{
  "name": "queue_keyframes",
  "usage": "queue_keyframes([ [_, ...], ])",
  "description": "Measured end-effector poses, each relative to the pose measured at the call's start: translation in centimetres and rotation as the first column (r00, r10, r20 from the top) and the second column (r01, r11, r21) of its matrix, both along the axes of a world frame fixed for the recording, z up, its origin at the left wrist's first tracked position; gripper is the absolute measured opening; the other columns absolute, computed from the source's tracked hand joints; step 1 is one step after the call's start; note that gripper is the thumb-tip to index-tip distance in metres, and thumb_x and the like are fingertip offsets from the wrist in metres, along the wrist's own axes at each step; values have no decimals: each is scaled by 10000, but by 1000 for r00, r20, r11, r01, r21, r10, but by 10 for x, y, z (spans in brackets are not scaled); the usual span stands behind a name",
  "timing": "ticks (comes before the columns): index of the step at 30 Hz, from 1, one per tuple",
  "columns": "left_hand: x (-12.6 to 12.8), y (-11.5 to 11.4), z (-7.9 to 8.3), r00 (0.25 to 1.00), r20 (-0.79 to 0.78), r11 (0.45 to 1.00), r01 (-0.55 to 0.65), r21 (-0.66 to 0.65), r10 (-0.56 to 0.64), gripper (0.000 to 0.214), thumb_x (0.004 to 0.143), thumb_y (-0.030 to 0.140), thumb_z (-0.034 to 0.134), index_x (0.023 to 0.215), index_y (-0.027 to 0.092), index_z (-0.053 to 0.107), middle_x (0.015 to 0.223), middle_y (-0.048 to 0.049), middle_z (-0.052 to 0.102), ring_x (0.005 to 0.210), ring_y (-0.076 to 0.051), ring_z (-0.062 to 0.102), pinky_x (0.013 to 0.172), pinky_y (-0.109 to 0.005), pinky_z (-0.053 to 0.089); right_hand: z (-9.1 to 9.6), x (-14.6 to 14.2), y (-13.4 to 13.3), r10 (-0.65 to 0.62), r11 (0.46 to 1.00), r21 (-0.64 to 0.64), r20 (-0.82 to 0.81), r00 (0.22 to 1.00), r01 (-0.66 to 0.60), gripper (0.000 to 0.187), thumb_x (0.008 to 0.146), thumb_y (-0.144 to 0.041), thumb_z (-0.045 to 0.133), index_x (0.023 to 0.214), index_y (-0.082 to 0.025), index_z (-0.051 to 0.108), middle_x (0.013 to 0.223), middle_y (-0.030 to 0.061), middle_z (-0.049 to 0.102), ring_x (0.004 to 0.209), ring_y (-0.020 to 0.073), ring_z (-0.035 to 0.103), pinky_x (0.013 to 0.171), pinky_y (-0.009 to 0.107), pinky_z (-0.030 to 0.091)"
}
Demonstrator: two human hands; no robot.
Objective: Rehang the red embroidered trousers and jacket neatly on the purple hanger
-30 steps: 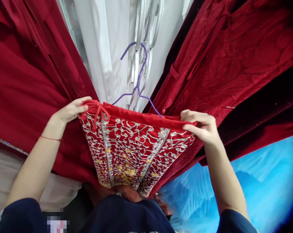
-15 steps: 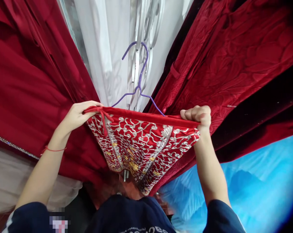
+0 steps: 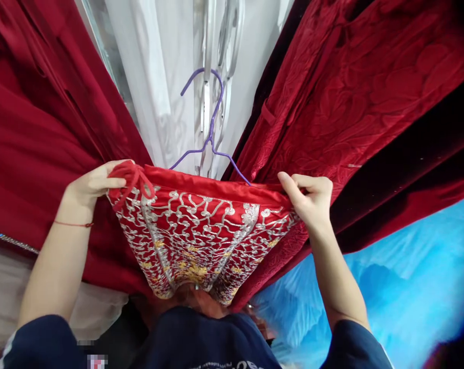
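Note:
A red skirt [image 3: 195, 220] with silver scroll embroidery and gold flowers hangs in front of me. A purple wire hanger [image 3: 211, 141] rises out of its red waistband, with the lower part hidden inside. My left hand [image 3: 96, 179] is closed on the left end of the waistband, where a red fabric tie [image 3: 132, 179] is looped in a bow by the fingers. At the other end, my right hand [image 3: 312, 197] grips the waistband, thumb raised along the top edge. Between the two hands the waistband is spread wide.
Dark red fabric [image 3: 55, 133] hangs on the left and a patterned red velvet garment [image 3: 370, 113] on the right. White panels [image 3: 174, 87] stand behind, with a white metal fitting by the hanger hook. Fluffy blue fabric [image 3: 393, 287] lies at lower right, pale cloth [image 3: 97, 307] at lower left.
The skirt and both hands sit further left in view. My left hand has gathered the tie into its fingers. My right thumb has lifted, and the waistband opening looks wider.

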State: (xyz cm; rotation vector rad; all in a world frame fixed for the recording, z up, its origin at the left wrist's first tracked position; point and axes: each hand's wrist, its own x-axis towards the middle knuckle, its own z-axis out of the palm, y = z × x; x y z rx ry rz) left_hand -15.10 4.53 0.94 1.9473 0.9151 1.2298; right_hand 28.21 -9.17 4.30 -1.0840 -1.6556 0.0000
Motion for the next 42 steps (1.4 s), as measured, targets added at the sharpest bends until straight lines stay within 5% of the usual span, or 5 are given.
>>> queue_keyframes([
  [9,20,-4,-40,925,326,962,-246,122,195,450,697,415,860,995,121,696,928,-72,751,782,-111,687,737,-199,570,-27,51,48,603,756,-85,-294,742,-648,343,757,-555,765,809,-234,656,681,-5,594,680,173,573,738,365,494],
  [21,30,-38,-42,833,349,537,-547,642,430,270,728,146,792,965,125,663,941,-48,752,855,-142,720,760,-258,577,-6,38,48,458,884,308,-413,787,-353,339,947,-456,591,706,-234,502,733,-37,634,373,62,491,346,211,358],
  [29,3,-37,-43,941,316,990,-138,39,119,833,640,843,659,1041,113,667,781,-80,697,740,-194,691,618,-294,575,-41,39,19,14,999,-42,51,999,-12,468,815,-497,731,1141,-204,569,1165,109,657,1091,262,642,969,433,516],
  [38,20,-40,-23,940,178,950,-307,65,291,595,781,706,655,639,133,584,557,19,513,515,-74,435,497,-208,373,-87,42,36,-194,960,225,108,975,166,256,992,-352,454,925,-201,650,927,77,705,853,202,671,781,328,519],
  [42,25,-43,-28,798,152,658,-574,488,583,525,950,553,510,662,122,599,532,36,393,494,-63,336,514,-220,265,-74,40,37,-172,959,220,-54,984,180,330,979,-449,474,898,-198,673,802,40,680,708,176,636,677,302,502],
])
